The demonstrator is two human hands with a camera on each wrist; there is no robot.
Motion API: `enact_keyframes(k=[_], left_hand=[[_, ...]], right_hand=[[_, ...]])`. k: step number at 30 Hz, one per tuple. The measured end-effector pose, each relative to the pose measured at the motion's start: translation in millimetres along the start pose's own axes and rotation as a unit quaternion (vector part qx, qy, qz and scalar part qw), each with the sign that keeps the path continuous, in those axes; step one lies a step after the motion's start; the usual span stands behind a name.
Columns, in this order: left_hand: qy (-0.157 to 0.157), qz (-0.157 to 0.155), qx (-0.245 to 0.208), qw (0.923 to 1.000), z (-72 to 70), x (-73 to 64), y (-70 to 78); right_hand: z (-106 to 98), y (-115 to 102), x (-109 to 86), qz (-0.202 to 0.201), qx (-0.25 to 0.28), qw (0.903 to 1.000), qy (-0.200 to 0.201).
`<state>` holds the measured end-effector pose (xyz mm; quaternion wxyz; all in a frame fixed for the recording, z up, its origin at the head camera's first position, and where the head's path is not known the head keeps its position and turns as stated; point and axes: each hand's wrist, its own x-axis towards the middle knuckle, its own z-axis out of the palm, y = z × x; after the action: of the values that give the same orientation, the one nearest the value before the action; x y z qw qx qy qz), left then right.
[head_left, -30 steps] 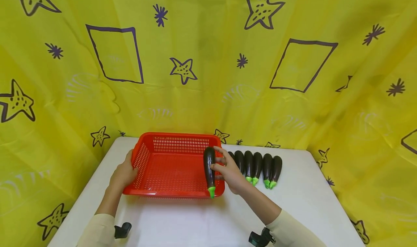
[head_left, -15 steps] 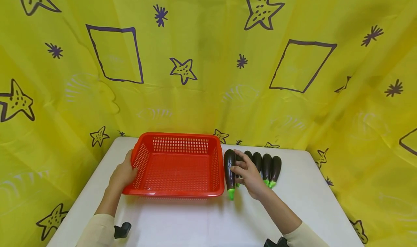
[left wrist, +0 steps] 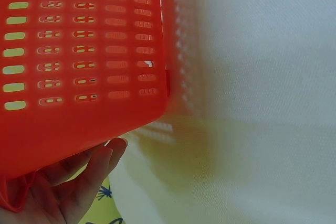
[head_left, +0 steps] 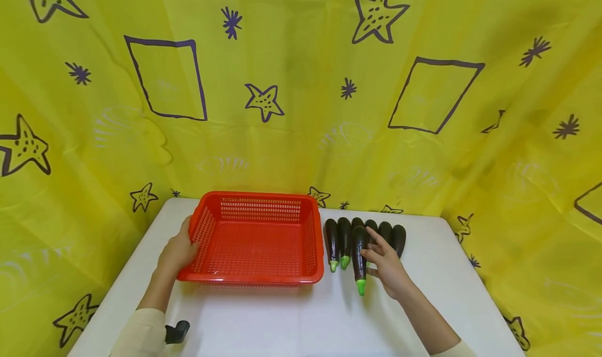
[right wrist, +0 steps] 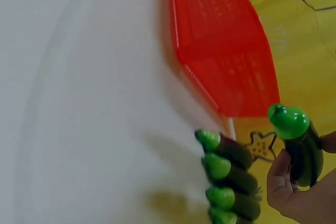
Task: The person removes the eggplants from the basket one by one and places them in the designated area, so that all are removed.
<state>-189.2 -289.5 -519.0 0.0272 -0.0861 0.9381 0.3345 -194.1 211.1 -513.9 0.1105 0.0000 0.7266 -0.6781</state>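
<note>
My left hand [head_left: 177, 250] grips the left side of a red plastic basket [head_left: 256, 280], with the thumb over its rim. In the left wrist view, curled fingers [left wrist: 105, 163] show beneath the slotted basket wall [left wrist: 79, 124]. My right hand [head_left: 389, 271] pinches a dark purple eggplant [head_left: 359, 250] with a bright green stem end, in front of the row and partly covering it. Several like eggplants [head_left: 331, 239] lie side by side right of the basket. In the right wrist view, the held eggplant [right wrist: 307, 161] sits between thumb and fingers, its green end toward the camera.
A white table [head_left: 263, 320] bears the basket and the row. Yellow cloth [head_left: 301, 153] with drawn stars and frames hangs at the back and both sides. A black piece [head_left: 177, 332] is strapped by the left sleeve.
My right hand has carried the eggplant rightward, from above the basket's right edge to in front of the row. My left hand and the basket have stayed put.
</note>
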Motion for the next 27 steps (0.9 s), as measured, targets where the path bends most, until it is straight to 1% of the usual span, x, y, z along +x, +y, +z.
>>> enact_keyframes(k=[5, 9, 14, 19, 23, 25, 27], left_hand=[[-0.002, -0.004, -0.004, 1.0000, -0.4, -0.2, 0.0], [0.002, -0.004, -0.001, 1.0000, -0.8, 0.3, -1.0], [0.003, -0.003, -0.001, 1.0000, 1.0, 0.8, -1.8], [0.008, 0.001, 0.002, 1.0000, 2.5, 0.5, -1.2], [0.006, -0.001, -0.001, 1.0000, 2.9, -0.3, -1.4], [0.007, 0.000, 0.002, 1.0000, 2.6, -0.4, -2.0], [0.011, 0.004, 0.006, 0.9999, 1.8, -0.3, -2.6]], right_hand=[[-24, 6, -1.4, 0.010, -0.037, 0.9992, 0.012], [-44, 7, 0.7, 0.022, -0.069, 0.9966, 0.041], [-69, 8, 4.7, 0.039, -0.117, 0.9893, 0.077], [-92, 13, 11.2, 0.052, -0.141, 0.9825, 0.110], [-109, 25, 19.2, 0.058, -0.153, 0.9770, 0.136], [-115, 33, 24.2, 0.057, -0.169, 0.9730, 0.146], [-120, 41, 29.8, 0.057, -0.194, 0.9670, 0.155]])
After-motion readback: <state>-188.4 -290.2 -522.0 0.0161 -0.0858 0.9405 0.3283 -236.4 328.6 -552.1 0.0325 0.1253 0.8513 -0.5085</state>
